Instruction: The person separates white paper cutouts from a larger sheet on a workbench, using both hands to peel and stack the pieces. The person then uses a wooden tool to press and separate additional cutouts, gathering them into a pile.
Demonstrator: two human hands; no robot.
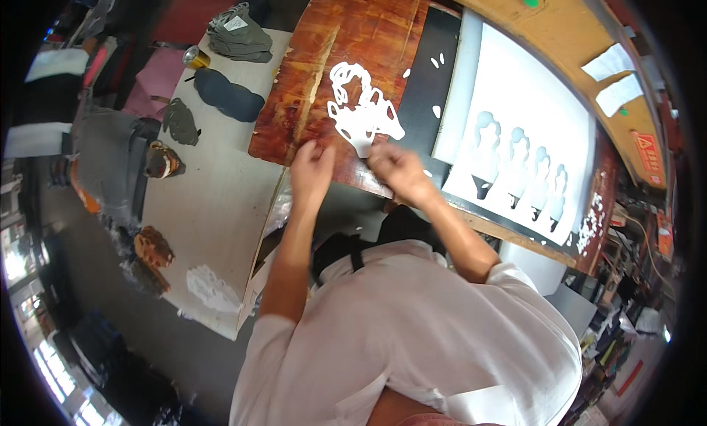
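left of the hands stands a pale worktable [213, 205] over a dark grey floor [147, 338]. beyond the hands lies a worn reddish-brown board [353, 36], and bright daylight glares at the far lower left.

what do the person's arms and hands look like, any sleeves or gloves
Both hands are bare: no gloves on the left hand or right hand. The forearms are uncovered; short white sleeves end near the elbows. No watch or rings are visible.
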